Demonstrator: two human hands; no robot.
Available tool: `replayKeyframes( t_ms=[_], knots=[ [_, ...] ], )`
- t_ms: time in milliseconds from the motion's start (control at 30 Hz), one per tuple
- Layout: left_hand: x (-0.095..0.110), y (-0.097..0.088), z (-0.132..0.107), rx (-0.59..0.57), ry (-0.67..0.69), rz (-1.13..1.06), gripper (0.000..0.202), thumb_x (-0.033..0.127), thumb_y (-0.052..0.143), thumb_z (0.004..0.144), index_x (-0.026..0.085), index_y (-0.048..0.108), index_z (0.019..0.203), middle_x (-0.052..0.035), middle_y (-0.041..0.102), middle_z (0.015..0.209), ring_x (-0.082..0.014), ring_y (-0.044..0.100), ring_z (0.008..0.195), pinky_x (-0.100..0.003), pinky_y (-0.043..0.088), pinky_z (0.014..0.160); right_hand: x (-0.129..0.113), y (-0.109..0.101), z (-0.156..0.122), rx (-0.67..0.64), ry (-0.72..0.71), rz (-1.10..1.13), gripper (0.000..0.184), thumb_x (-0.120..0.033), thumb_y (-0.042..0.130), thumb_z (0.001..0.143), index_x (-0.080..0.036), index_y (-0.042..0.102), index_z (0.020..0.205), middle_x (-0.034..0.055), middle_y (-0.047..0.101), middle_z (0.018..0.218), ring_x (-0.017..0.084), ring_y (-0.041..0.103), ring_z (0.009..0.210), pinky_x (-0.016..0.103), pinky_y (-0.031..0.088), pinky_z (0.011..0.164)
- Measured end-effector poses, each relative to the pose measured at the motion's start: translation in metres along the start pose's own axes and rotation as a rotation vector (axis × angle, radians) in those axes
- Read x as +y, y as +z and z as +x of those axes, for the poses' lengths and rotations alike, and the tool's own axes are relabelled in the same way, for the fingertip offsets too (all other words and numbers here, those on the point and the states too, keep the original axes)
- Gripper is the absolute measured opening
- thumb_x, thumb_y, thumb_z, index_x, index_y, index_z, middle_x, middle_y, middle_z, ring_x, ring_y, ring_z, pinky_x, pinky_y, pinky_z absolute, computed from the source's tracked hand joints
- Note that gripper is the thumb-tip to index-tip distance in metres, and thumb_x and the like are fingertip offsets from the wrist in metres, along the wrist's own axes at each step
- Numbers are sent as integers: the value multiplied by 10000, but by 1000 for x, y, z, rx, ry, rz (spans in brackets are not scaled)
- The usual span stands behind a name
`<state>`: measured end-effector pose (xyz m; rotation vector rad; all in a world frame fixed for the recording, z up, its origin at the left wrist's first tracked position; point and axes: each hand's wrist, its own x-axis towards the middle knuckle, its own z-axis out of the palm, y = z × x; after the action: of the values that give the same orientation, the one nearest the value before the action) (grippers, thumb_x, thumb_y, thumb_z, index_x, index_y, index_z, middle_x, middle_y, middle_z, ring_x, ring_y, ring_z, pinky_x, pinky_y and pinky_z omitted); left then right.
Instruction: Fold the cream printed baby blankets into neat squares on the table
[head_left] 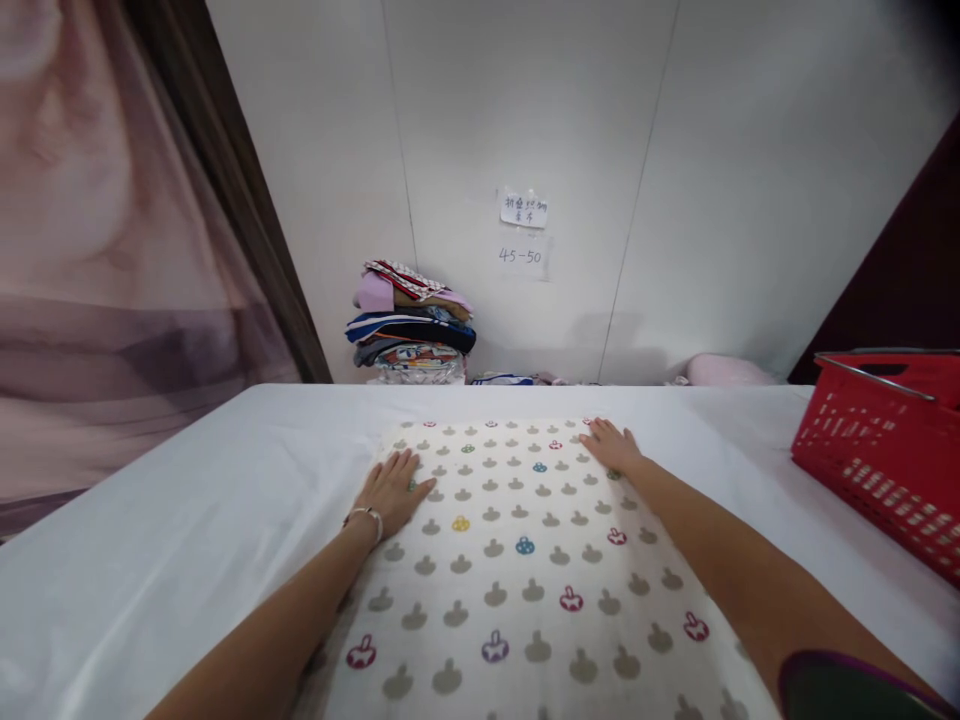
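Observation:
A white cloth [517, 580] printed with grey and coloured mushroom shapes lies spread flat on the white-covered table, running from near its far side down to the bottom of the view. My left hand [391, 492], with a bracelet at the wrist, rests palm down on the cloth's left edge, fingers stretched out. Farther off, my right hand [611, 445] lies flat on the cloth's far right corner, its fingers extended. Neither hand grips the fabric.
The white table covering [187, 500] shows on both sides. A red plastic basket [877, 440] with a metal handle stands at the right. Behind the table rise a pile of folded textiles [412, 325] and a wall with paper signs [523, 210]. A pinkish curtain [112, 250] hangs left.

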<state>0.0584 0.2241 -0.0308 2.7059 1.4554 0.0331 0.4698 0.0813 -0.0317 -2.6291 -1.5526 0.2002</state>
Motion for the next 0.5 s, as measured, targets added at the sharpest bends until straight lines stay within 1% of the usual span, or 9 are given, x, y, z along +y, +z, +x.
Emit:
replayKeyframes(
  t_ms=[67, 133, 233, 300, 367, 433, 500],
  knots=[
    [1, -1, -1, -1, -3, -3, 733, 613, 219, 814, 155, 269, 1383, -46, 180, 1460, -220, 95, 1350, -400, 100, 1085, 5, 0, 2, 45, 49, -3, 587, -485, 113, 888, -165, 242, 1363, 89, 117, 1471, 249, 72, 1334, 503, 116, 1029],
    [2, -1, -2, 1, -7, -7, 720, 606, 227, 817, 162, 277, 1380, -49, 185, 1459, -223, 105, 1349, -406, 104, 1082, 11, 0, 4, 65, 90, -7, 568, -465, 128, 890, -158, 272, 1345, 102, 155, 1461, 253, 98, 1328, 489, 147, 1025],
    [3, -2, -2, 4, -11, -11, 709, 607, 228, 816, 178, 283, 1378, -45, 182, 1461, -225, 112, 1347, -407, 105, 1080, 19, 2, 8, 28, 94, -7, 539, -467, 170, 883, -189, 320, 1320, 85, 216, 1444, 259, 157, 1313, 494, 164, 1018],
    [3, -2, -1, 3, -12, -9, 712, 611, 225, 814, 181, 280, 1379, -39, 179, 1462, -221, 106, 1349, -402, 97, 1082, 21, 2, 10, 13, 108, -6, 550, -471, 151, 883, -198, 295, 1338, 79, 180, 1457, 271, 152, 1314, 521, 151, 1012],
    [3, -2, -2, 1, -14, -8, 715, 612, 226, 813, 178, 276, 1380, -37, 182, 1462, -218, 102, 1349, -400, 89, 1083, 18, 1, 8, 18, 137, -16, 578, -477, 132, 880, -177, 277, 1352, 98, 132, 1467, 292, 111, 1322, 553, 120, 1005],
    [2, -1, -3, -2, -15, -15, 723, 615, 227, 811, 174, 271, 1381, -38, 179, 1463, -217, 100, 1349, -401, 84, 1083, 11, 0, -2, 64, 140, -48, 601, -478, 131, 880, -138, 293, 1349, 120, 108, 1469, 294, 55, 1331, 552, 77, 1012],
    [1, 1, -3, -9, -14, -27, 733, 623, 217, 808, 170, 263, 1383, -39, 169, 1466, -216, 93, 1350, -401, 81, 1082, 0, 2, -20, 123, 75, -82, 614, -475, 123, 884, -115, 304, 1347, 121, 100, 1471, 276, 20, 1337, 523, 39, 1030]
  ],
)
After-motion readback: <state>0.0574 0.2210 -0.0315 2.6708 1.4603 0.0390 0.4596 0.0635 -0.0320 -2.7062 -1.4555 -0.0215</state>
